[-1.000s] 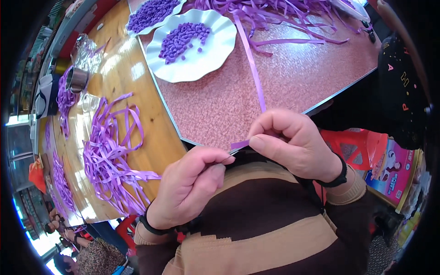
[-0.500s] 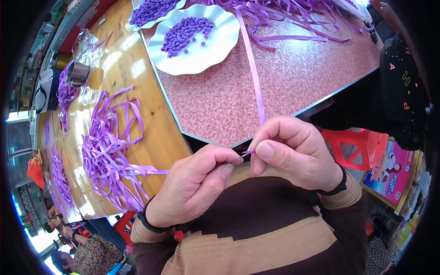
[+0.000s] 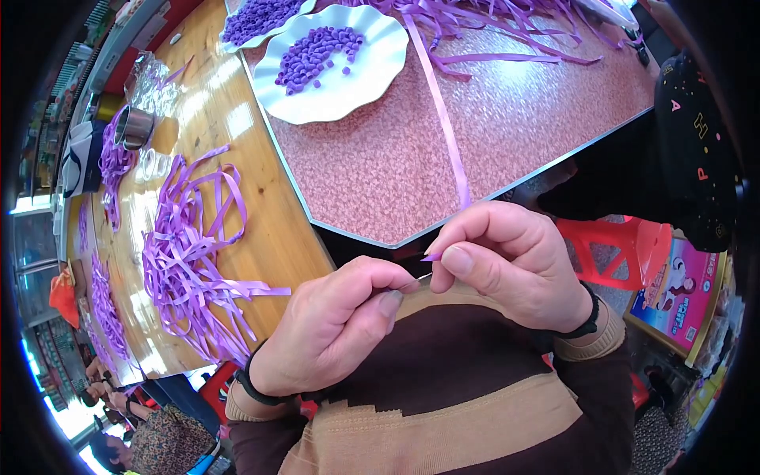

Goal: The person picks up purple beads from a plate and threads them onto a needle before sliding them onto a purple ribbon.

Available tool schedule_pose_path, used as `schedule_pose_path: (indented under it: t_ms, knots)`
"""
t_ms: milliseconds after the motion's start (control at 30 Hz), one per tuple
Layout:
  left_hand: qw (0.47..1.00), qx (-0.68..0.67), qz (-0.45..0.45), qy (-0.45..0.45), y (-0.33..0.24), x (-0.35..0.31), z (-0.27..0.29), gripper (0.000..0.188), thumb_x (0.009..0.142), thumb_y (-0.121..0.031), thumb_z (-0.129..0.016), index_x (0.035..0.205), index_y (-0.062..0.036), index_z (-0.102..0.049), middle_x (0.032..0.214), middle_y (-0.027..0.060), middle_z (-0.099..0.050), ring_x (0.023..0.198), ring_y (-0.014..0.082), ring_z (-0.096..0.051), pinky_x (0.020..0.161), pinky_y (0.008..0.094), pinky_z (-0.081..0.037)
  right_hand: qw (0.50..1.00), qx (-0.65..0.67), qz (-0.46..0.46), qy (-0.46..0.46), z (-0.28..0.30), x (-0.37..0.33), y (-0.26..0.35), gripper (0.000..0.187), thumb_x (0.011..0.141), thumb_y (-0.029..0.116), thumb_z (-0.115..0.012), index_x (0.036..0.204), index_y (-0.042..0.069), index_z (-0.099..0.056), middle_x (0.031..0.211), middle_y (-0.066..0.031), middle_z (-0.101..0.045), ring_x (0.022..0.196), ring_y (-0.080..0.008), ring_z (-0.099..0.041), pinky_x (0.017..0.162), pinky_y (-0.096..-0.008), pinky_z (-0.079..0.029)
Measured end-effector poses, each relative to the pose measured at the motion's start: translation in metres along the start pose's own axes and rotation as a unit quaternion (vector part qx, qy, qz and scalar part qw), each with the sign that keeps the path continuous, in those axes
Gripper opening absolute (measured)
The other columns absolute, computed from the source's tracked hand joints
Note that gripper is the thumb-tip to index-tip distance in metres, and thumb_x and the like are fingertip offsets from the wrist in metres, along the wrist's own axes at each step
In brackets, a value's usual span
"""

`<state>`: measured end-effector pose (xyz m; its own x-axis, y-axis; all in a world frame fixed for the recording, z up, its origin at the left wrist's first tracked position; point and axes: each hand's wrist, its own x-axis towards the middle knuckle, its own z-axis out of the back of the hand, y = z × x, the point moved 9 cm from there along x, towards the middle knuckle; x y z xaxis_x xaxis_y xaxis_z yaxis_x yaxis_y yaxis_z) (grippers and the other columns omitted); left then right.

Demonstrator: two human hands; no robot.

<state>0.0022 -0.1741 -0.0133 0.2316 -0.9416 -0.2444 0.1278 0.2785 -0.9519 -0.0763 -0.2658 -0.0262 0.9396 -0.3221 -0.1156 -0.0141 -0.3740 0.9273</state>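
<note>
one pink poster (image 3: 678, 294), lower right

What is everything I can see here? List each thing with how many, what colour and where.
ribbon strip: one, purple, running across the speckled table to the right hand
white plates: two, one wavy-rimmed, one behind at the top edge, each holding small purple folded pieces
loose ribbon strips: many, purple, heaped on the wooden table and at the far table edge
speckled table: one, pinkish, ahead
wooden table: one, tan, to the left
metal cup: one, silver, far left
stool: one, red, lower right
left hand: pinched shut
right hand: pinching the ribbon end
</note>
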Motion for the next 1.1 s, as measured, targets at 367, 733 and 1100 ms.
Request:
schedule_pose_path:
  t_ms: [367,733,1100]
  knots:
    - [0.999,-0.035,0.012,0.000,0.005,-0.003,-0.001,0.014,0.086,0.001,-0.045,0.096,0.0012,-0.056,0.074,0.0001,-0.054,0.064,0.0046,-0.047,0.057,0.0189,-0.039,0.998,-0.058,0.011,0.028,-0.009,-0.006,0.006,0.015,0.090,0.007,-0.050,0.097,-0.005,-0.056,0.086,-0.0096,-0.062,0.082,-0.0122,-0.060,0.074,-0.0230,-0.048]
    - [0.999,-0.035,0.012,0.012,0.005,-0.003,-0.002,0.015,0.087,-0.001,-0.046,0.097,0.0015,-0.056,0.071,-0.0005,-0.052,0.063,0.0043,-0.047,0.056,0.0185,-0.038,0.999,-0.038,-0.027,0.018,-0.007,-0.004,-0.003,0.014,0.090,0.007,-0.052,0.095,-0.004,-0.058,0.083,-0.0092,-0.062,0.078,-0.0124,-0.061,0.070,-0.0230,-0.050]
    - [1.000,-0.026,0.014,0.003,0.007,-0.003,-0.002,0.014,0.086,-0.002,-0.046,0.096,0.0018,-0.056,0.069,-0.0009,-0.052,0.062,0.0040,-0.046,0.055,0.0187,-0.038,0.998,0.043,-0.049,0.010,-0.005,0.000,-0.013,0.014,0.090,0.008,-0.052,0.095,-0.003,-0.057,0.079,-0.0079,-0.062,0.075,-0.0108,-0.060,0.070,-0.0229,-0.049]
